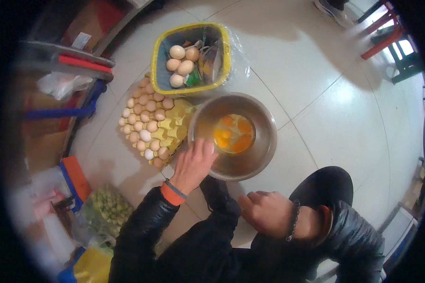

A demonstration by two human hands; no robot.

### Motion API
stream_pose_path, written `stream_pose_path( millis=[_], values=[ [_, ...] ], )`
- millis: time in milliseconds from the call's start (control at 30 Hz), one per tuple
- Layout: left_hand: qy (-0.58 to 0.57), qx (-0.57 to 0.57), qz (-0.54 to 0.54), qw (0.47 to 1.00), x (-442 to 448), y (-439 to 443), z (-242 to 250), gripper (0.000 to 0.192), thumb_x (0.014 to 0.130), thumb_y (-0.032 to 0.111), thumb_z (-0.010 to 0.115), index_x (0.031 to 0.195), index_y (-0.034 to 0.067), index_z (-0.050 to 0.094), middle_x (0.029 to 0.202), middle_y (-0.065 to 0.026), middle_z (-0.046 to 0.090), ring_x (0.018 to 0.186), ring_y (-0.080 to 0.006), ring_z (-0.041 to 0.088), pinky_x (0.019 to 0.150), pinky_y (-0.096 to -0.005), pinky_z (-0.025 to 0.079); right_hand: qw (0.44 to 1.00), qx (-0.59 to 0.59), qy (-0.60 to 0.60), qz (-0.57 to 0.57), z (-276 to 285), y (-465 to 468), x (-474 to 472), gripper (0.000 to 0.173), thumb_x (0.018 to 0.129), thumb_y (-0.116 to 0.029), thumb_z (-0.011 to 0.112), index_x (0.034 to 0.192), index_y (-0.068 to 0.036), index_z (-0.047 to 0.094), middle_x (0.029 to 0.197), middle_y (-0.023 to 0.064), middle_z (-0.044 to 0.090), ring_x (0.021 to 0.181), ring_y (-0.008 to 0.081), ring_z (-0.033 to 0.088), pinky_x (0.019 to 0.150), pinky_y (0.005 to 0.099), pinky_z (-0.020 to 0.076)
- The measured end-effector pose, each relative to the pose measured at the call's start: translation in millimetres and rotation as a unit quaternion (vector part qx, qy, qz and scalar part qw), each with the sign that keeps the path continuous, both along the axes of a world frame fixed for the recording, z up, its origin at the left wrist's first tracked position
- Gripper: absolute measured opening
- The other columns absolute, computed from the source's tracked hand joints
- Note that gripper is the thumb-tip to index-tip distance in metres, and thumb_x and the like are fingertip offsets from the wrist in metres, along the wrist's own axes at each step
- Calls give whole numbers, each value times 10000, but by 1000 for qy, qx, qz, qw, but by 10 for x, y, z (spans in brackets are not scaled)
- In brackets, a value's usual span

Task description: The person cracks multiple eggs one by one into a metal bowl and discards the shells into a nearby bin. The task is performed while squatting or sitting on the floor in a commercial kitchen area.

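A round metal bowl (265,141) rests on the floor before me, with cracked raw eggs (242,143) in it, several orange and yellow yolks in clear white. My left hand (194,162) reaches over the bowl's near left rim, its back towards me. Its fingertips are blurred, and whatever may be beneath them is hidden. Left of the bowl lies a yellowish egg tray (173,122), its left part filled with brown and pale eggs (145,116), its right cups bare. My right hand (265,212) is beside my knee, fingers curled in, with nothing visible in it.
Beyond the tray stands a yellow-rimmed bin (156,67) with a plastic liner, holding several eggs or shells (186,67) and scraps. A bag of small green vegetables (108,208) is at lower left. Shelving (74,63) lines the left; a red stool (382,42) and a person's shoe (333,12) are far right.
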State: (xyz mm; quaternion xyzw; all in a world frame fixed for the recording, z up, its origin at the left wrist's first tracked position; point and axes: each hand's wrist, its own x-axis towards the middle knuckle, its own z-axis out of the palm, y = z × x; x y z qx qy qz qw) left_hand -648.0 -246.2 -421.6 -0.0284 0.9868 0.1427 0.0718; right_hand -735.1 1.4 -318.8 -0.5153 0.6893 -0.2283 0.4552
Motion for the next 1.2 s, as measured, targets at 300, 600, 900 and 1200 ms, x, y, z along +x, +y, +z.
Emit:
stream_pose_path(
  millis=[300, 600, 900, 1200],
  values=[
    [75, 246, 73, 964, -332, 71, -259, 380, 957, 44, 666, 1303, 0, 516, 1232, -206, 576, 1141, -420, 596, 978, -448, 493, 1000, -5, 25, -8, 14, 13, 41, 211, 945, -84, 613, 1108, 51, 610, 946, 219, 713, 891, 385, 742, 716, 448, 625],
    [103, 101, 45, 989, -388, 199, -287, 348, 954, 111, 719, 1252, 20, 562, 1168, -173, 614, 1017, -404, 645, 859, -449, 540, 999, -24, 24, -6, -7, 56, 41, 217, 927, -75, 618, 1102, 52, 610, 947, 218, 719, 891, 386, 742, 731, 447, 623],
    [215, -46, -33, 975, -521, 124, -65, 270, 910, 144, 787, 1091, 24, 627, 1088, -151, 671, 972, -353, 674, 795, -433, 571, 996, -58, 52, -35, -58, 92, 98, 152, 928, -72, 680, 1034, 25, 632, 882, 199, 693, 819, 372, 726, 672, 431, 612],
    [258, 54, -14, 965, -626, 142, 172, 362, 863, 100, 815, 1165, 18, 633, 1138, -150, 645, 1006, -353, 657, 829, -432, 564, 997, -37, 55, -38, -50, 90, 63, 169, 934, -83, 670, 1063, 19, 629, 882, 192, 694, 855, 370, 734, 661, 429, 615]
  ],
)
